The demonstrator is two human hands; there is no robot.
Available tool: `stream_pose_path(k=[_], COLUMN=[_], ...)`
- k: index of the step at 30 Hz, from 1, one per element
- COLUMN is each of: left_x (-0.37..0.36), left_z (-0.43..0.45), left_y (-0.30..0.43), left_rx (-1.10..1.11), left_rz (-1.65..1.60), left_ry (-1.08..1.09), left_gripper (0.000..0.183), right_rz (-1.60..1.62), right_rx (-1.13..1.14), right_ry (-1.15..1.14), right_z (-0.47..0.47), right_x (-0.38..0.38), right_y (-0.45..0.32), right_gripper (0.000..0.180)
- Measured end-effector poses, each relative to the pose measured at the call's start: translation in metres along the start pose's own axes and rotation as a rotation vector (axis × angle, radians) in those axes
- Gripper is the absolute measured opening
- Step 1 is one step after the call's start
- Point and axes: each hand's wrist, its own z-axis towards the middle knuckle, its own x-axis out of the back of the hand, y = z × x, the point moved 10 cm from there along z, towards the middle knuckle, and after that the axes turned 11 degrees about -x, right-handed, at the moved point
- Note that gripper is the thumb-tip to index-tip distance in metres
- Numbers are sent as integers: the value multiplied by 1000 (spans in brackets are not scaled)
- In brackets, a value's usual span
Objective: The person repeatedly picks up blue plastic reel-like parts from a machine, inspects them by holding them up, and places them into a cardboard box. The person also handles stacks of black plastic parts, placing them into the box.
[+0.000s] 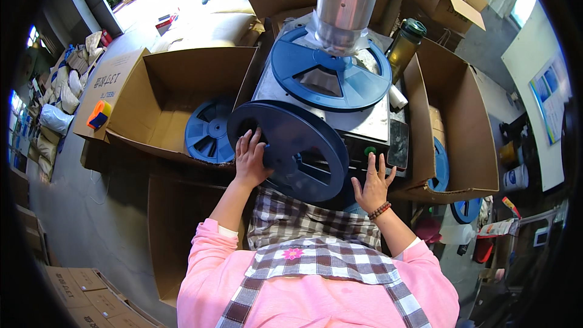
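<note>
My left hand (250, 158) grips a dark blue plastic reel (296, 146) by an opening in its near face; the reel is tilted in front of my apron. At the machine's front edge my right hand (374, 184) has its fingers spread, the fingertips just below a green button (370, 151). A second blue reel (364, 86) lies flat on the metal machine table (264, 90), under a cylindrical metal press head (346, 7) with clear film around its lower end. Whether my right fingertips touch the button's housing I cannot tell.
An open cardboard box (191, 61) at left holds blue reels (210, 130); another open box (473, 136) at right holds a blue reel (439, 164). Beside the machine table are a bottle (404, 48), a white roll (397, 96) and a phone (398, 144). An orange tape dispenser (99, 115) sits on the left flap.
</note>
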Motion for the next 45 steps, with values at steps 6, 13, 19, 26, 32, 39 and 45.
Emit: stream_pose_path(k=[6, 13, 19, 26, 32, 39, 45], left_x=[6, 60, 66, 55, 65, 108, 120], left_z=[4, -8, -18, -33, -36, -9, 9], left_y=[1, 29, 65, 91, 84, 91, 105], left_rx=[43, 278, 585, 843, 729, 347, 70], left_rz=[-28, -158, -948, -1296, -803, -260, -58], left_ry=[-44, -10, 5, 52, -151, -171, -226], left_gripper=[66, 69, 59, 56, 76, 79, 64], right_rz=[16, 197, 1001, 1346, 1834, 1788, 1936], right_rx=[-40, 72, 254, 52, -245, -269, -204], right_ry=[-12, 124, -413, -801, -1040, -1271, -1560], right_z=[4, -8, -17, -35, -43, -14, -15], right_x=[2, 39, 6, -4, 2, 14, 16], right_y=[-1, -27, -97, -157, -174, -154, -159], right_gripper=[85, 71, 50, 28, 30, 51, 72])
